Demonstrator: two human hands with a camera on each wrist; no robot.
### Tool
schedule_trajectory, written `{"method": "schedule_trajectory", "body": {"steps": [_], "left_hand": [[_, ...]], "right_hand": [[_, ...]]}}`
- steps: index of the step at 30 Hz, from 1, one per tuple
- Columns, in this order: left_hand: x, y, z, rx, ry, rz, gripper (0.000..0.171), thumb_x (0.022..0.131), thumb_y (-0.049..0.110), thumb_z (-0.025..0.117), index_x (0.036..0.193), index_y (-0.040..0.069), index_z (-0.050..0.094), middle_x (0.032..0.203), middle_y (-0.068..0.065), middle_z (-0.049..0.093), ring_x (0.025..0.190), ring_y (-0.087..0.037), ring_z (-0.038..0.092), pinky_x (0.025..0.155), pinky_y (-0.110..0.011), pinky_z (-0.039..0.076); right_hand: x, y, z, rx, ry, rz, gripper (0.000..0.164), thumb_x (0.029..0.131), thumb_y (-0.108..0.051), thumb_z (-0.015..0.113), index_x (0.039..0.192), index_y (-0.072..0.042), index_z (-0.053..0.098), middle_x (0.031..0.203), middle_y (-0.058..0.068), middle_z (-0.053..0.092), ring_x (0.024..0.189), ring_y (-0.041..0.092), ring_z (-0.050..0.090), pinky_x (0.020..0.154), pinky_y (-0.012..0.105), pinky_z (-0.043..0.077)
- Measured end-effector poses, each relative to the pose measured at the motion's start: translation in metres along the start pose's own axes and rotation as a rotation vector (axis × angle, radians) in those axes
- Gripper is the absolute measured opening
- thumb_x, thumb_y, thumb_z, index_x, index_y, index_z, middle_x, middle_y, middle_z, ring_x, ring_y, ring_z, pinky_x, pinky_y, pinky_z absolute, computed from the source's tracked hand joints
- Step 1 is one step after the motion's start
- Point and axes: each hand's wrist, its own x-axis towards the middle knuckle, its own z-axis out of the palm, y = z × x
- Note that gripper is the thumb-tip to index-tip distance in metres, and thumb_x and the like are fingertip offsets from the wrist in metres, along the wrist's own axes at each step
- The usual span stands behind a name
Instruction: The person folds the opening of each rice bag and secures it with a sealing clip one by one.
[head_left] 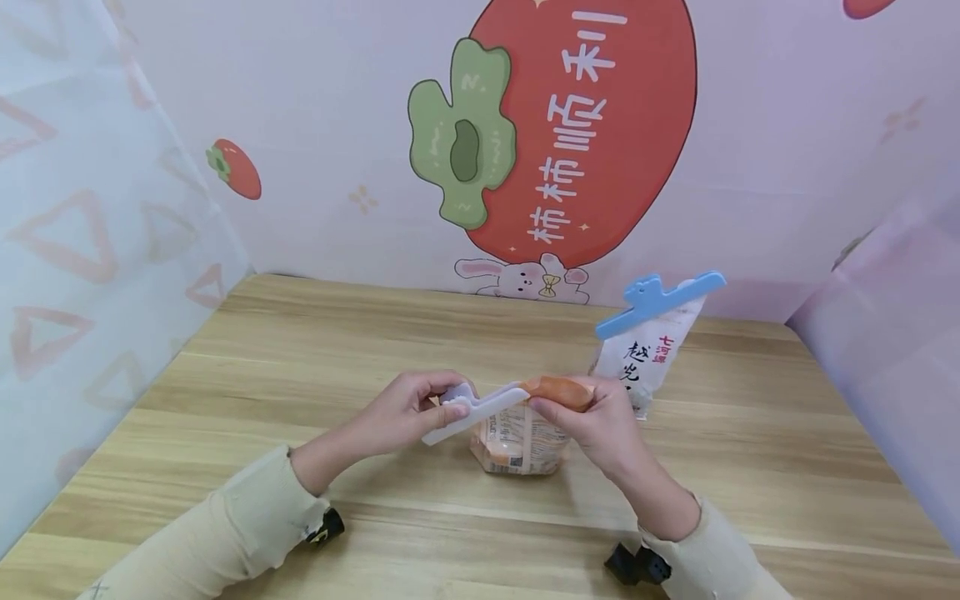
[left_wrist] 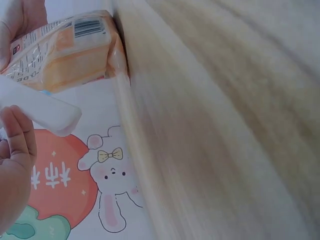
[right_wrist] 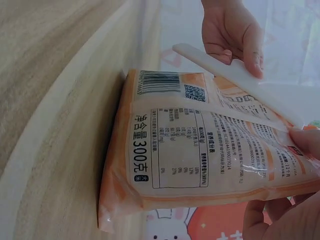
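Observation:
Between the thumb and fingers of my left hand (head_left: pixel 401 415) is one end of a white sealing clip (head_left: pixel 491 407). My right hand (head_left: pixel 611 425) pinches the gathered top of an orange-and-clear food bag (head_left: pixel 513 446), its bottom down on the table. At the bag's top edge, the clip's far end meets the orange plastic, close to my right thumb. Printed text and a barcode cover the bag's face (right_wrist: pixel 180 145) in the right wrist view. Whether the clip has closed over the plastic, I cannot tell.
Behind my right hand stands a white printed bag (head_left: pixel 660 354) with a blue clip (head_left: pixel 663 304) across its top. The wood-grain table (head_left: pixel 300 333) ends at a printed backdrop (head_left: pixel 322 108). Patterned sheets rise on both sides.

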Motion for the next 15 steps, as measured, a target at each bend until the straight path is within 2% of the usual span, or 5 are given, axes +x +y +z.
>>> {"method": "schedule_trajectory", "body": {"steps": [9, 15], "left_hand": [[0.0016, 0.0019, 0.0018, 0.013, 0.031, -0.001, 0.013, 0.095, 0.012, 0.065, 0.105, 0.005, 0.069, 0.094, -0.010, 0.070, 0.072, -0.009, 0.057, 0.060, -0.022, 0.051], [0.0033, 0.0051, 0.0030, 0.027, 0.044, 0.009, 0.015, 0.096, 0.014, 0.065, 0.108, 0.006, 0.069, 0.096, -0.010, 0.068, 0.073, -0.011, 0.056, 0.060, -0.021, 0.051]], "right_hand": [[-0.0009, -0.0017, 0.0026, 0.014, 0.026, 0.038, 0.029, 0.084, -0.012, 0.079, 0.110, 0.000, 0.073, 0.102, 0.010, 0.077, 0.090, 0.009, 0.071, 0.083, 0.026, 0.057], [-0.0002, -0.0001, 0.0050, 0.021, 0.027, -0.001, 0.026, 0.084, -0.007, 0.078, 0.108, 0.003, 0.074, 0.103, 0.017, 0.076, 0.090, 0.008, 0.072, 0.081, 0.027, 0.058]]}}
